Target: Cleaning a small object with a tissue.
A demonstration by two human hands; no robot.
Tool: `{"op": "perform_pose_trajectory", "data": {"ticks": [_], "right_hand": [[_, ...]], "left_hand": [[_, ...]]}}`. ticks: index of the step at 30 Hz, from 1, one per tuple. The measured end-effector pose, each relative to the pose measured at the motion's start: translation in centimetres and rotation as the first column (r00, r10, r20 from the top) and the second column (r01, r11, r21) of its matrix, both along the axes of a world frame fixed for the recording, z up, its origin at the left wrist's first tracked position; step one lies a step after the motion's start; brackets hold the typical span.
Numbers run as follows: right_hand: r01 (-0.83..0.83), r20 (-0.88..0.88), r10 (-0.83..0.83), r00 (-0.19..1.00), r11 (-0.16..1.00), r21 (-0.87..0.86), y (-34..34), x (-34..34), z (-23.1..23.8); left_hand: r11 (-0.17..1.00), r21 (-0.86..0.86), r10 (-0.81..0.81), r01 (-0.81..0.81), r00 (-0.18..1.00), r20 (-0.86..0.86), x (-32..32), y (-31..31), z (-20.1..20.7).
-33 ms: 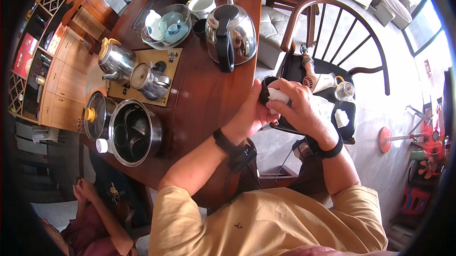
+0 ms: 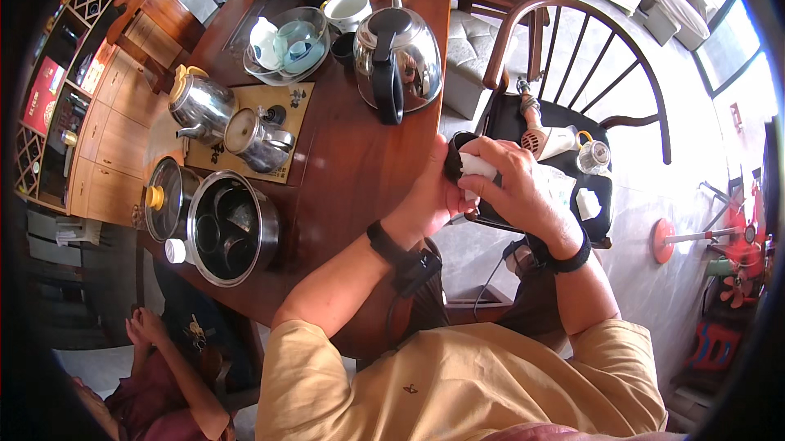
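My left hand (image 2: 433, 191) is closed around a small black cup (image 2: 455, 159), past the table's right edge. Bunched in my right hand (image 2: 515, 183) is a white tissue (image 2: 476, 166), which the fingers press at the cup's mouth. How far the tissue reaches inside is hidden by the fingers. Nearest to the hands on the table stands a shiny steel kettle (image 2: 421, 73) with a black handle. More dark cups (image 2: 208, 232) sit in a steel pot (image 2: 270, 257) on the left.
Two metal pots (image 2: 204, 105) (image 2: 260, 146) stand on a tan mat (image 2: 298, 105). Behind them is a glass bowl (image 2: 282, 73) of cups. A wooden chair (image 2: 564, 3) on the right bears a white heat-gun-like tool (image 2: 560, 142) and a small glass jug (image 2: 594, 157). Another person's hands (image 2: 147, 326) are at lower left.
The black cup has turned slightly in my left hand, and my right fingers have shifted a little with the tissue. Everything else stays put.
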State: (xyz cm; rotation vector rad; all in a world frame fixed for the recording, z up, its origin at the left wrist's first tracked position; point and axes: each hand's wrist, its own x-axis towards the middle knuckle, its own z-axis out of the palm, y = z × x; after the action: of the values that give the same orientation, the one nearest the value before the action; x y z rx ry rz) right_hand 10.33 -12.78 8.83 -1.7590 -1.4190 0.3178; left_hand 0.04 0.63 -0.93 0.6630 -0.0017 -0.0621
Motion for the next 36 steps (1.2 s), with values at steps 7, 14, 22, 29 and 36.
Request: {"op": "perform_pose_trajectory", "data": {"ticks": [7, 14, 22, 29, 36], "right_hand": [[-0.001, 0.154, -0.017, 0.988, 0.994, 0.110, 0.1, 0.0, -0.2], [0.156, 0.054, -0.162, 0.985, 0.983, 0.098, 0.4, -0.2, -0.8], [-0.009, 0.089, 0.006, 0.996, 0.999, 0.036, 0.0, 0.3, -0.1], [0.071, 0.098, -0.078, 0.992, 0.995, 0.074, 0.2, 0.0, -0.4], [0.105, 0.069, -0.107, 0.992, 0.994, 0.038, 0.2, 0.1, -0.7]], "left_hand": [[0.982, -0.141, 0.093, -0.124, 0.975, -0.203, -0.1, -1.6, 2.6], [0.997, 0.062, 0.062, -0.053, 0.986, -0.154, -0.2, -1.4, 1.4], [1.000, -0.031, -0.004, 0.002, 0.998, -0.064, -0.1, -0.4, 0.5], [0.999, 0.019, 0.051, -0.049, 0.992, -0.115, -0.3, -1.2, 1.9], [0.985, 0.123, 0.134, -0.119, 0.983, -0.126, -0.2, -1.5, 1.6]]}}
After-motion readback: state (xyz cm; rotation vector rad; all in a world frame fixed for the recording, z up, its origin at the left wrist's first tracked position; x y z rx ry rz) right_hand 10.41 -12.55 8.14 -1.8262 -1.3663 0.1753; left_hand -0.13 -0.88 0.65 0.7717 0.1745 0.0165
